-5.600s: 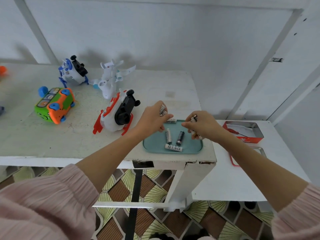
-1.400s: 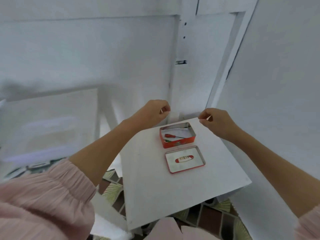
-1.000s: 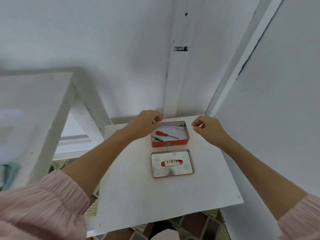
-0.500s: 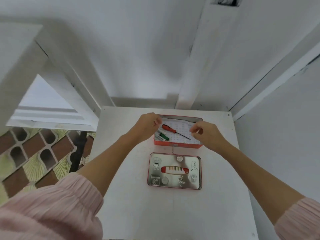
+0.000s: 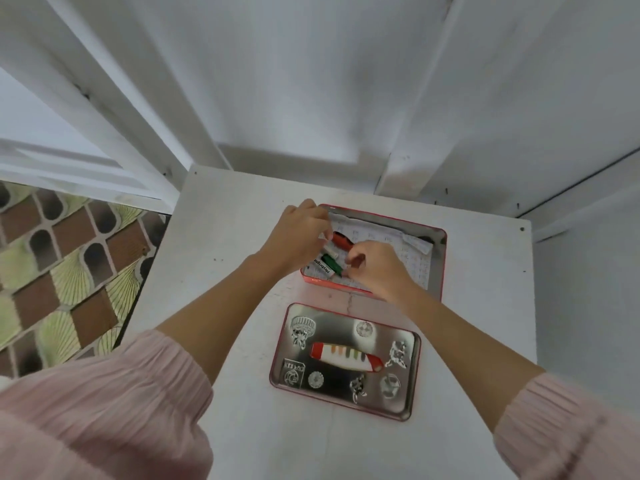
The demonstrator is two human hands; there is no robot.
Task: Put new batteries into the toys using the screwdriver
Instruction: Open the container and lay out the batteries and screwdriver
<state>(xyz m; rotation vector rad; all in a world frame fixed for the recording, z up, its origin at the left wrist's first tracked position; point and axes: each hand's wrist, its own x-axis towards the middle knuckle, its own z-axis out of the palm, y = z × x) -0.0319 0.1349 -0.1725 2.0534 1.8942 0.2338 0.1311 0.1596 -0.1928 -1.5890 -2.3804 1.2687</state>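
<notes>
A white worktop (image 5: 214, 341) sits in a white-walled corner, carrying an open red tin (image 5: 437, 265) with its lid (image 5: 346, 362) lying just in front. Both hands reach into the tin. The left hand (image 5: 299, 237) curls over the red-handled screwdriver (image 5: 341, 241), beside the green-and-white batteries (image 5: 327, 265); the right hand (image 5: 375, 268) is half curled. Whether either grip pinches anything, I cannot tell. Crowded fingers could fumble the thin tool or nudge the light tin.
</notes>
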